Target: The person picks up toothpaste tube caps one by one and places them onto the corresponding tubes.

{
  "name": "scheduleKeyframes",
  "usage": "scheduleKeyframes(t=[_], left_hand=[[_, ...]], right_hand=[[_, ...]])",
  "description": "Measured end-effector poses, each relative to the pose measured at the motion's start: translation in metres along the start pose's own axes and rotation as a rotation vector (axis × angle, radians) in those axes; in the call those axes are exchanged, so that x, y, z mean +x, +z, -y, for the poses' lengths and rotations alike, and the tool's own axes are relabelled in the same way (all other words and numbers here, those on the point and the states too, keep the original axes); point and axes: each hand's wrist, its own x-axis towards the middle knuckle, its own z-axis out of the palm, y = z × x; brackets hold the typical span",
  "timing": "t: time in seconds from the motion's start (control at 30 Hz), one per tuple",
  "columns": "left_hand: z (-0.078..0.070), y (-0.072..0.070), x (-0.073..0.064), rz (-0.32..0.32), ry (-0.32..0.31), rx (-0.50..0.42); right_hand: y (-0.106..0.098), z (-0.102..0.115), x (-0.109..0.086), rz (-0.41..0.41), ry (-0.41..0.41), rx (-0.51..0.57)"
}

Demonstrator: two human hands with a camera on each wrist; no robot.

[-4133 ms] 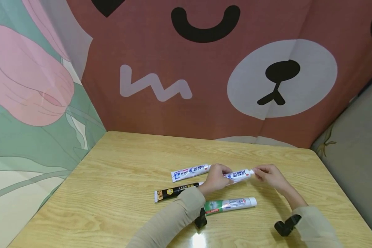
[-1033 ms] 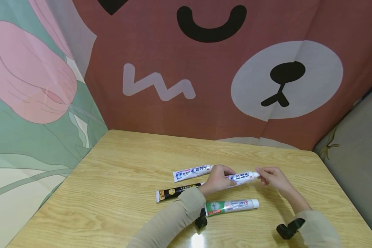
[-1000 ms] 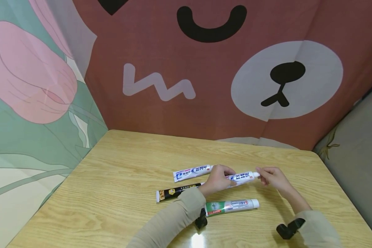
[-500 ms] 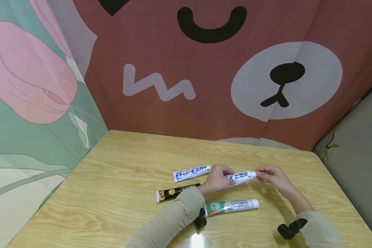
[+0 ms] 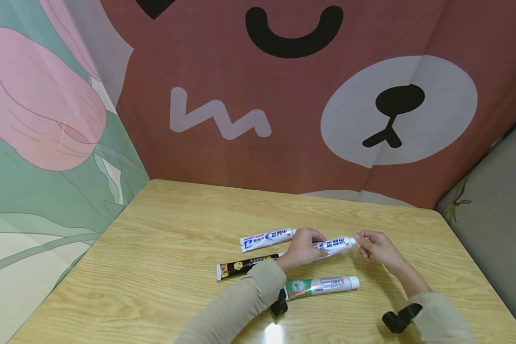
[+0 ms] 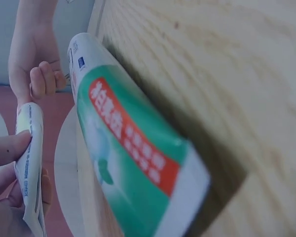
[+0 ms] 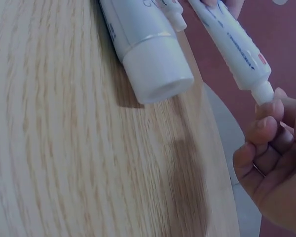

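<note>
My left hand (image 5: pixel 302 247) grips a white toothpaste tube (image 5: pixel 334 245) with blue lettering around its body, held over the table. At the tube's right end, the thumb and fingertips of my right hand (image 5: pixel 379 247) pinch its small white cap (image 7: pixel 262 93); the fingertips hide part of it in the right wrist view. Behind the left hand lies a similar white tube (image 5: pixel 266 239). A black toothpaste tube (image 5: pixel 248 267) lies partly hidden by the left wrist. Nearer the front, a green and silver toothpaste tube (image 5: pixel 322 286) lies with its white cap toward the right.
The wood-grain table (image 5: pixel 163 224) carries all the tubes. A reddish cloth printed with a bear face (image 5: pixel 284 157) hangs behind its far edge. Flowered fabric (image 5: pixel 47 191) borders the left side, and a grey cushioned surface (image 5: pixel 494 200) the right.
My right hand's fingers have shifted and turned slightly around the cap. My left hand keeps its grip on the tube almost in place, and the other tubes lie as before.
</note>
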Motion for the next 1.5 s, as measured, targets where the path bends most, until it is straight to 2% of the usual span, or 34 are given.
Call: scheduleKeyframes(t=[0.17,0.27,0.43,0.6,0.8,1.0,1.13,1.27,1.37,1.5], left_hand=[[0.0,0.001,0.0,-0.01,0.044,0.064],[0.0,0.002,0.0,-0.003,0.038,0.084],[0.004,0.003,0.002,0.022,-0.011,0.041],[0.011,0.005,0.005,0.049,-0.083,-0.008],[0.018,0.006,0.004,0.081,-0.167,0.013],[0.018,0.006,0.003,0.104,-0.173,0.066],[0.016,0.005,0.0,0.108,-0.203,0.075],[0.016,0.004,-0.007,0.097,-0.162,0.02],[0.018,0.0,-0.011,0.074,-0.101,-0.044],[0.014,-0.009,-0.014,0.035,-0.068,-0.1]], right_hand=[[0.002,0.001,0.002,-0.041,0.045,-0.034],[0.003,-0.002,0.003,-0.046,0.071,-0.033],[0.005,-0.007,0.004,-0.052,0.11,-0.017],[0.009,-0.011,0.004,-0.073,0.187,0.056],[0.018,-0.016,0.005,-0.079,0.232,0.072],[0.022,-0.023,0.008,-0.113,0.263,0.064],[0.025,-0.026,0.006,-0.131,0.257,0.015],[0.029,-0.026,-0.001,-0.166,0.237,-0.102],[0.028,-0.022,-0.003,-0.237,0.194,-0.243],[0.024,-0.013,-0.007,-0.321,0.129,-0.372]])
